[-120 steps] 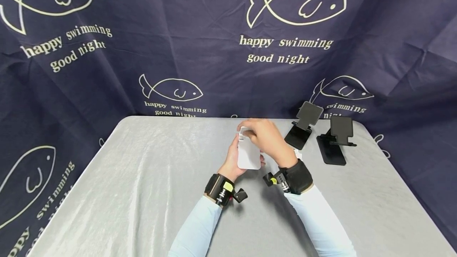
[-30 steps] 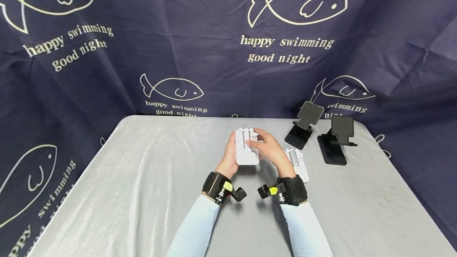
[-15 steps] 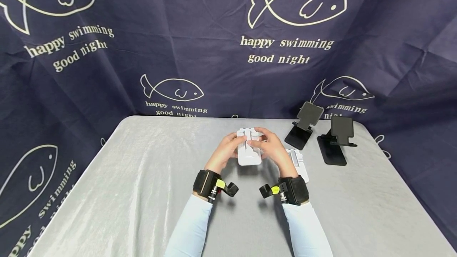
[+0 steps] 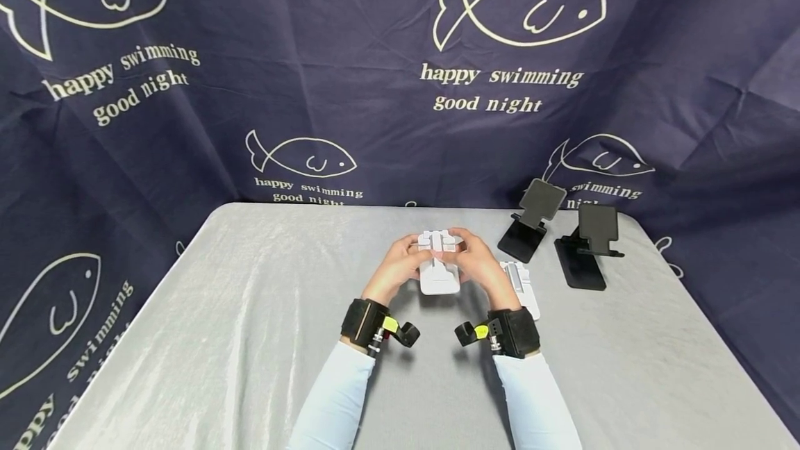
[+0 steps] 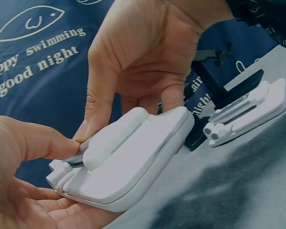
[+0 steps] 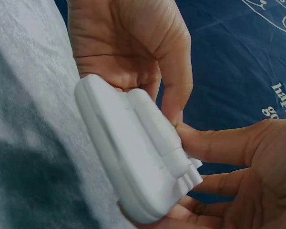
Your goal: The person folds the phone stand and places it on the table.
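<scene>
A white folding phone stand (image 4: 439,282), folded flat, is held just over the table between both hands. My left hand (image 4: 392,267) grips its left side, the thumb on top and fingers underneath. From the other side my right hand (image 4: 481,264) holds it the same way. Both thumb tips meet at the raised arm along its middle, as the left wrist view shows on the stand (image 5: 133,162). In the right wrist view the stand's smooth face (image 6: 128,148) and hinge end show. A second white folded stand (image 4: 527,295) lies on the table beside my right wrist, partly hidden by it.
Two black phone stands are unfolded at the back right of the table: one (image 4: 522,238) nearer the middle, the other (image 4: 581,269) further right. A grey cloth (image 4: 300,339) covers the table. Behind it hangs a dark blue curtain (image 4: 375,33) with fish prints.
Earlier the phone stand's plain face was up, with my right fingers at its far end. Its hinged side faces up now. My left hand shifted from beneath, bringing its thumb on top.
</scene>
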Tool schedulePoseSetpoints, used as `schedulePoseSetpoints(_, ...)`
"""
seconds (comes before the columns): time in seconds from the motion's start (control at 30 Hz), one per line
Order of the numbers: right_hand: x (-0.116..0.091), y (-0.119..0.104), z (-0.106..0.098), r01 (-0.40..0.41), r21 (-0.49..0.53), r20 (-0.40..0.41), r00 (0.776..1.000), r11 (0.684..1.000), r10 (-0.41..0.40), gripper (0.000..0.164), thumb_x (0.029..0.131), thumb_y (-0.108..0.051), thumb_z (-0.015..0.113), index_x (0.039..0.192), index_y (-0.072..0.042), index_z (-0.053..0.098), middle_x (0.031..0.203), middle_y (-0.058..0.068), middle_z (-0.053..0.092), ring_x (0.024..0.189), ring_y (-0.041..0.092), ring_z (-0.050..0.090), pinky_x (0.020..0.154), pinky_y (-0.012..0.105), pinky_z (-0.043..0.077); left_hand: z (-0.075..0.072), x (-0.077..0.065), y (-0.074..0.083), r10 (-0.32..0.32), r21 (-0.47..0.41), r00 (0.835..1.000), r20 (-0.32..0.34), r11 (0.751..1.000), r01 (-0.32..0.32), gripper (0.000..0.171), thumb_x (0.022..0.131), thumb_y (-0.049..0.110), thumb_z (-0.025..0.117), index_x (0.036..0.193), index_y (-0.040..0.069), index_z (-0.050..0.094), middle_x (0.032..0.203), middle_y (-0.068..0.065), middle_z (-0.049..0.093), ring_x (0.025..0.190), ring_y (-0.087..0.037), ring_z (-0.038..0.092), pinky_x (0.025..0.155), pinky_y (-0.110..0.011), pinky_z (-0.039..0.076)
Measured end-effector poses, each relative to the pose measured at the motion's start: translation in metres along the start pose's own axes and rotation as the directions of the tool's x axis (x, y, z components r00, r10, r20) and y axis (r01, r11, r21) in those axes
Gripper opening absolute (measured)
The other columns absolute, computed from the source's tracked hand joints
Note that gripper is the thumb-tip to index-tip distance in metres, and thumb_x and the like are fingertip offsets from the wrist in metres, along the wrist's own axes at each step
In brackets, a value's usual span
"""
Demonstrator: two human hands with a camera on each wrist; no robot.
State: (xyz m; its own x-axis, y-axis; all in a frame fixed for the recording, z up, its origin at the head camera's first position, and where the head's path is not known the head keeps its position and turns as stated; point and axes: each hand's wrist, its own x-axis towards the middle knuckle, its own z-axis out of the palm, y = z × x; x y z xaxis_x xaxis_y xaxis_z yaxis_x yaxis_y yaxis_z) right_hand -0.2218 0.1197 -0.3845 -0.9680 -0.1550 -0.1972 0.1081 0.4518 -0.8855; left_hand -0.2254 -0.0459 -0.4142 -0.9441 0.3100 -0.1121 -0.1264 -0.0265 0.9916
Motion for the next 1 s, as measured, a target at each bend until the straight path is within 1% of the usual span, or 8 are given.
schedulePoseSetpoints(0.1, -0.001, 0.002, -0.005, -0.012, -0.038, 0.024, 1.000, 0.999, 0.013, 0.064, 0.091, -0.018, 0.063, 0.145, -0.003, 0.031, 0.117, 0.026, 0.050, 0.083, 0.023, 0.057, 0.060, 0.035, 0.057, 0.004, 0.001, -0.001, 0.008, 0.014, 1.000, 0.006, 1.000, -0.008, 0.047, 0.092, 0.005, 0.054, 0.135, -0.007, 0.041, 0.110, -0.026, 0.064, 0.068, -0.009, 0.062, 0.058, -0.025, 0.054)
schedulePoseSetpoints(0.23, -0.003, 0.005, -0.017, -0.043, -0.079, 0.053, 0.998, 0.996, 0.047, 0.065, 0.092, -0.022, 0.063, 0.145, -0.003, 0.030, 0.120, 0.027, 0.051, 0.086, 0.024, 0.059, 0.062, 0.036, 0.057, 0.015, -0.005, 0.006, 0.037, 0.081, 0.999, 0.004, 0.996, -0.037, 0.045, 0.092, 0.006, 0.057, 0.134, -0.006, 0.046, 0.093, -0.017, 0.064, 0.066, -0.009, 0.060, 0.058, -0.025, 0.054)
schedulePoseSetpoints(0.37, -0.008, 0.008, -0.030, -0.078, -0.088, 0.095, 0.992, 0.993, 0.086, 0.065, 0.092, -0.021, 0.063, 0.144, -0.002, 0.029, 0.118, 0.026, 0.051, 0.087, 0.026, 0.060, 0.064, 0.037, 0.057, 0.026, -0.002, -0.005, 0.052, 0.142, 0.999, -0.010, 0.989, -0.050, 0.047, 0.091, 0.012, 0.061, 0.135, 0.000, 0.049, 0.084, -0.006, 0.059, 0.064, -0.009, 0.058, 0.060, -0.027, 0.056)
schedulePoseSetpoints(0.43, -0.009, 0.010, -0.035, -0.092, -0.098, 0.119, 0.987, 0.991, 0.103, 0.065, 0.092, -0.019, 0.062, 0.144, 0.000, 0.028, 0.118, 0.026, 0.050, 0.089, 0.027, 0.059, 0.064, 0.037, 0.057, 0.031, 0.005, -0.017, 0.050, 0.158, 0.999, -0.014, 0.986, -0.047, 0.049, 0.091, 0.014, 0.062, 0.137, 0.003, 0.048, 0.084, -0.005, 0.059, 0.063, -0.009, 0.057, 0.061, -0.029, 0.057)
schedulePoseSetpoints(0.6, -0.010, 0.017, -0.043, -0.120, -0.150, 0.147, 0.979, 0.981, 0.142, 0.064, 0.090, -0.014, 0.064, 0.142, 0.002, 0.028, 0.122, 0.029, 0.048, 0.091, 0.029, 0.059, 0.065, 0.038, 0.057, 0.044, 0.005, -0.025, 0.028, 0.237, 0.999, -0.018, 0.971, -0.023, 0.054, 0.091, 0.015, 0.061, 0.140, 0.003, 0.044, 0.087, -0.008, 0.060, 0.065, -0.010, 0.056, 0.064, -0.033, 0.058)
schedulePoseSetpoints(0.73, -0.010, 0.023, -0.048, -0.134, -0.189, 0.180, 0.969, 0.973, 0.168, 0.068, 0.087, -0.018, 0.069, 0.138, 0.003, 0.030, 0.119, 0.030, 0.048, 0.084, 0.029, 0.062, 0.065, 0.037, 0.057, 0.050, 0.005, -0.030, 0.016, 0.301, 1.000, -0.020, 0.954, -0.009, 0.057, 0.091, 0.015, 0.061, 0.142, -0.001, 0.040, 0.093, -0.012, 0.063, 0.066, -0.012, 0.058, 0.063, -0.032, 0.057)
schedulePoseSetpoints(0.83, -0.009, 0.027, -0.048, -0.140, -0.204, 0.204, 0.962, 0.969, 0.182, 0.069, 0.086, -0.019, 0.071, 0.135, 0.004, 0.030, 0.116, 0.030, 0.048, 0.078, 0.029, 0.064, 0.066, 0.037, 0.057, 0.052, 0.005, -0.034, 0.020, 0.344, 1.000, -0.021, 0.939, -0.012, 0.059, 0.091, 0.016, 0.061, 0.142, -0.003, 0.038, 0.090, -0.012, 0.063, 0.063, -0.013, 0.058, 0.058, -0.028, 0.056)
schedulePoseSetpoints(1.0, -0.005, 0.036, -0.042, -0.155, -0.197, 0.204, 0.959, 0.968, 0.195, 0.059, 0.087, -0.009, 0.068, 0.133, 0.003, 0.033, 0.112, 0.025, 0.052, 0.080, 0.028, 0.064, 0.067, 0.039, 0.058, 0.053, 0.005, -0.039, 0.047, 0.458, 0.998, -0.049, 0.889, -0.019, 0.053, 0.090, 0.017, 0.063, 0.136, -0.002, 0.047, 0.085, -0.011, 0.063, 0.064, -0.012, 0.055, 0.055, -0.021, 0.047)
